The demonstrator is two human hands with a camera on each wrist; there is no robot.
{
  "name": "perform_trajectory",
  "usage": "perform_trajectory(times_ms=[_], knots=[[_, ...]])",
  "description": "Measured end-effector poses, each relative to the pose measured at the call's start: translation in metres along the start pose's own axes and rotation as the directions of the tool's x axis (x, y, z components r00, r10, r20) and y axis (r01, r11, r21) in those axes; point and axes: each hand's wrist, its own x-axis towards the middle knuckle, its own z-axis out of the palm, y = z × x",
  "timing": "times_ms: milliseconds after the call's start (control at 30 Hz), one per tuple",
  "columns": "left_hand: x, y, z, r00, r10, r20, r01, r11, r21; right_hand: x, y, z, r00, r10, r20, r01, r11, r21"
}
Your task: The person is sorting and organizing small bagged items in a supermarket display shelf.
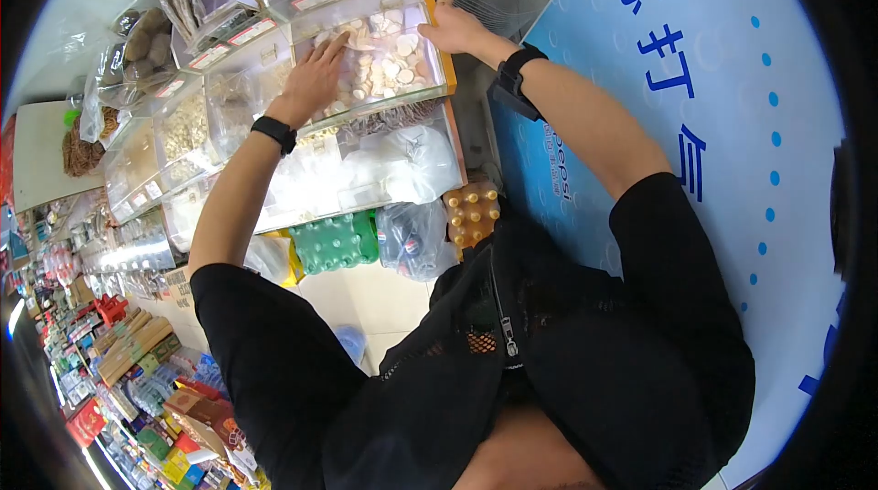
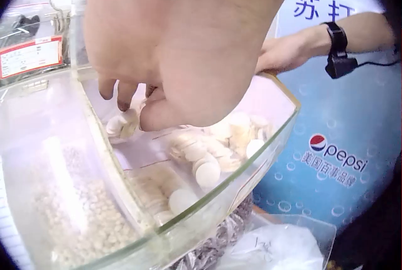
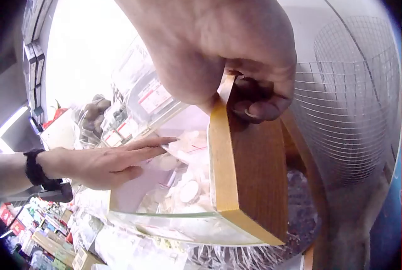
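My left hand (image 1: 313,83) reaches into a clear-walled bin (image 2: 251,172) of pale round dried slices (image 1: 401,69). In the right wrist view its fingers lie fairly straight, fingertips right at the slices and a bit of clear plastic. The left wrist view shows a few slices (image 2: 122,125) just below those fingertips. My right hand (image 3: 251,62) grips the top edge of the shelf's wooden side panel (image 3: 257,169), with its thumb on the bin side and fingers curled over the outer side.
Neighbouring bins hold small pale pieces (image 2: 81,220). Bagged goods (image 1: 402,165) sit on the lower shelf, above packs of green bottles (image 1: 334,243). A blue Pepsi panel (image 1: 585,124) stands at right. Beside the wooden panel is a wire mesh basket (image 3: 352,100).
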Motion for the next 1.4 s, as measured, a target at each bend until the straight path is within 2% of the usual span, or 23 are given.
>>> perform_trajectory(times_ms=[67, 200, 267, 300, 367, 433, 500, 600, 700, 733, 767, 833, 900, 933, 1000, 1033, 1100, 1133, 1167, 1233, 1300, 1333, 1400], knots=[[-0.002, 0.003, -0.014, 0.998, -0.04, 0.056, 0.046, 0.993, -0.109, -0.004, -0.005, -0.005, 1.0, 0.019, 0.012, -0.02, 1.0, 0.023], [-0.009, 0.004, -0.027, 0.998, -0.044, 0.037, 0.05, 0.982, -0.184, -0.006, -0.007, -0.005, 0.999, 0.044, 0.014, -0.045, 0.998, 0.033], [-0.012, 0.003, -0.046, 0.989, -0.137, -0.057, 0.103, 0.909, -0.404, -0.003, -0.004, -0.002, 0.999, 0.046, 0.012, -0.046, 0.998, 0.032], [-0.014, 0.003, -0.057, 0.99, -0.134, -0.051, 0.102, 0.91, -0.402, -0.002, -0.002, 0.0, 0.999, 0.05, 0.012, -0.05, 0.998, 0.028], [-0.019, 0.01, -0.084, 0.958, -0.279, -0.068, 0.212, 0.846, -0.489, 0.0, -0.001, 0.0, 0.999, 0.048, 0.011, -0.048, 0.999, 0.019], [-0.023, 0.008, -0.092, 0.945, -0.307, -0.113, 0.213, 0.839, -0.5, 0.001, 0.003, 0.005, 0.997, -0.02, -0.068, 0.018, 0.999, -0.038], [-0.029, 0.01, -0.094, 0.892, -0.406, -0.201, 0.242, 0.803, -0.545, 0.004, 0.008, 0.008, 0.997, -0.029, -0.073, 0.025, 0.998, -0.05], [-0.04, 0.017, -0.105, 0.835, -0.511, -0.202, 0.315, 0.747, -0.586, 0.009, 0.008, 0.008, 0.998, -0.021, -0.057, 0.018, 0.999, -0.051], [-0.049, 0.025, -0.11, 0.773, -0.554, -0.31, 0.347, 0.777, -0.525, 0.012, 0.016, 0.014, 0.992, -0.069, -0.103, 0.068, 0.998, -0.015], [-0.055, 0.028, -0.111, 0.731, -0.567, -0.379, 0.376, 0.799, -0.469, 0.054, 0.045, 0.052, 0.961, -0.124, -0.249, 0.108, 0.991, -0.075], [-0.058, 0.027, -0.106, 0.713, -0.572, -0.406, 0.368, 0.798, -0.477, 0.03, 0.029, 0.038, 0.983, -0.069, -0.172, 0.06, 0.997, -0.058], [-0.063, 0.025, -0.096, 0.692, -0.606, -0.393, 0.357, 0.76, -0.544, -0.002, 0.005, -0.002, 0.995, -0.008, -0.096, 0.005, 0.999, -0.036], [-0.067, 0.033, -0.1, 0.637, -0.674, -0.374, 0.33, 0.677, -0.658, -0.014, -0.012, -0.022, 0.983, -0.181, -0.017, 0.176, 0.971, -0.164], [-0.071, 0.038, -0.1, 0.644, -0.665, -0.377, 0.324, 0.684, -0.653, -0.015, -0.015, -0.025, 0.984, -0.177, -0.026, 0.17, 0.973, -0.158], [-0.079, 0.047, -0.1, 0.563, -0.776, -0.284, 0.368, 0.543, -0.755, -0.013, -0.026, -0.031, 0.989, -0.15, 0.003, 0.147, 0.965, -0.215], [-0.082, 0.054, -0.104, 0.543, -0.79, -0.284, 0.397, 0.54, -0.742, -0.022, -0.045, -0.037, 0.989, -0.102, 0.108, 0.131, 0.945, -0.3], [-0.092, 0.053, -0.088, 0.528, -0.797, -0.292, 0.348, 0.517, -0.782, 0.001, -0.057, -0.014, 0.95, -0.281, 0.138, 0.308, 0.922, -0.236], [-0.097, 0.051, -0.081, 0.503, -0.815, -0.289, 0.303, 0.478, -0.824, 0.0, -0.059, -0.001, 0.898, -0.434, 0.072, 0.439, 0.87, -0.223], [-0.099, 0.055, -0.083, 0.493, -0.829, -0.264, 0.292, 0.443, -0.847, 0.006, -0.068, 0.012, 0.858, -0.493, 0.145, 0.513, 0.831, -0.216], [-0.107, 0.064, -0.084, 0.459, -0.879, -0.126, 0.333, 0.302, -0.893, 0.015, -0.088, 0.035, 0.812, -0.488, 0.32, 0.569, 0.785, -0.244], [-0.113, 0.07, -0.087, 0.447, -0.885, -0.131, 0.395, 0.326, -0.859, 0.017, -0.096, 0.059, 0.796, -0.538, 0.278, 0.598, 0.771, -0.218], [-0.113, 0.07, -0.084, 0.446, -0.885, -0.133, 0.396, 0.329, -0.857, 0.018, -0.105, 0.065, 0.822, -0.468, 0.325, 0.554, 0.79, -0.263], [-0.113, 0.069, -0.087, 0.438, -0.889, -0.132, 0.409, 0.328, -0.851, 0.031, -0.103, 0.097, 0.839, -0.517, 0.169, 0.543, 0.781, -0.309]])
